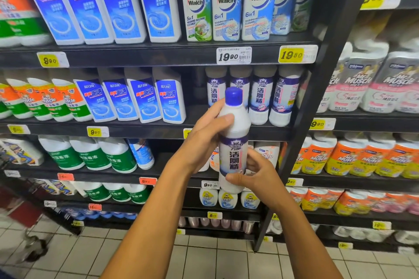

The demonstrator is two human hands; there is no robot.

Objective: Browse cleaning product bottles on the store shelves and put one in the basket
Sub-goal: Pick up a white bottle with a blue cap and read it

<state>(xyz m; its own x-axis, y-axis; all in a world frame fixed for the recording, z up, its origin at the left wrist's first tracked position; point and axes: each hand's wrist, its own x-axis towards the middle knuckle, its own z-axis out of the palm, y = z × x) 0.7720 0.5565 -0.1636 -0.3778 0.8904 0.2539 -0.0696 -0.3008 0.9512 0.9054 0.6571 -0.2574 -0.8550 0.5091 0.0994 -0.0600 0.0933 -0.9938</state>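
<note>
The white bottle (pixel 233 142) with a blue cap stood upright in the air before the shelves (pixel 158 54). The left hand (pixel 204 140) gripped its shoulder, and the right hand (pixel 254 174) pinched its base. It looked stiff, smooth and probably heavy with liquid, so the narrow upper body seemed the best hold.

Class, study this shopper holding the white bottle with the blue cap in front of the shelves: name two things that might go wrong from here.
1. The white bottle is held in the air over the tiled floor, the left hand near its shoulder and the right hand near its base; a loosened hold might drop it.
2. Matching bottles stand packed close behind it; a careless swing could topple them.
</note>
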